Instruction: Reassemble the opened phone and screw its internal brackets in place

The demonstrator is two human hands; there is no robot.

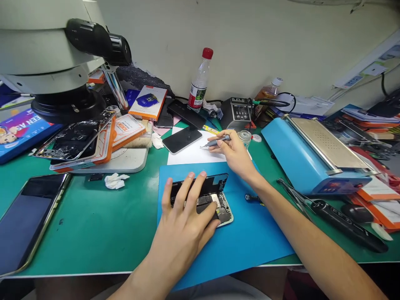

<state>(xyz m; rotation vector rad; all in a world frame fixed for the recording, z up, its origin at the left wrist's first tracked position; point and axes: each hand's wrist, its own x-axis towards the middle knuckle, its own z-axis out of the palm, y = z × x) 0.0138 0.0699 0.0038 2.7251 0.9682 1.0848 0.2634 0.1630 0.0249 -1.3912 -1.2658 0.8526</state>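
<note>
Left hand point(184, 216), mine, lies spread and flat over an opened black smartphone with its back cover off point(215, 196), fingers splayed across the exposed boards and pinning it to the blue rubber work mat point(250, 241) at the front of the green-topped bench point(93, 225). It clasps nothing; it only presses down.

My right hand point(234, 154) is closed in a pen grip around a slim grey metal precision screwdriver point(215, 142), its tip pointing left over a white sheet of paper point(193, 156) just beyond the mat. On that sheet lies a second black phone, face down point(181, 139); just behind my right hand stands a small clear glass jar point(245, 136).

To my right sits a light-blue screen-separator machine with a metal plate point(312, 158), with black-handled tweezers and tools point(328, 212) lying near my forearm. At far left a large dark tablet with a gold rim point(28, 221) rests on the bench, under a white microscope with a black eyepiece point(62, 50). A clear plastic bottle with a red cap point(200, 81) stands by the wall.

As I judge it, steady work calls for keeping the left palm's weight on the phone's frame rather than its boards, and bringing the driver down upright onto a screw head, so the tip does not skid across the circuitry.
</note>
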